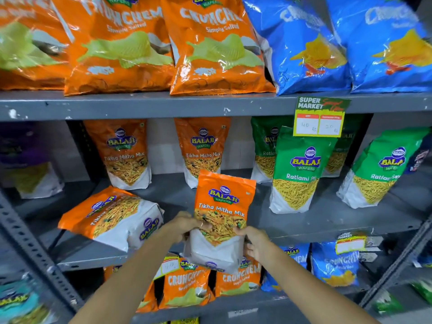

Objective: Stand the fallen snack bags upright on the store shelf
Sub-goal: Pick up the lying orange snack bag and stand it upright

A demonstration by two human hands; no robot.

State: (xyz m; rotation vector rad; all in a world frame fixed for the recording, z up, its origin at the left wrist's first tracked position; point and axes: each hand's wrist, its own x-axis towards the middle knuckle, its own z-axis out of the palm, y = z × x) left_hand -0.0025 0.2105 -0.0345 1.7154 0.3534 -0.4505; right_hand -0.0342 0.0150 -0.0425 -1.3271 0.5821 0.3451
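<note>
An orange Tikha Mitha Mix bag (222, 206) is held upright at the front edge of the grey middle shelf (315, 220), its white bottom hanging just past the edge. My left hand (187, 226) grips its left side and my right hand (256, 242) grips its right side low down. To the left, another orange Tikha Mitha Mix bag (112, 216) lies fallen on its back on the same shelf. Two more orange bags (126, 153) (203, 148) stand upright at the back.
Green Ratlami Sev bags (299, 171) (378, 169) stand to the right, one leaning. Big orange and blue Crunchem bags fill the top shelf (140, 105). A price tag (320, 116) hangs from it. Smaller Crunchem bags (187, 286) sit on the shelf below. A slotted upright post (28, 232) runs down the left.
</note>
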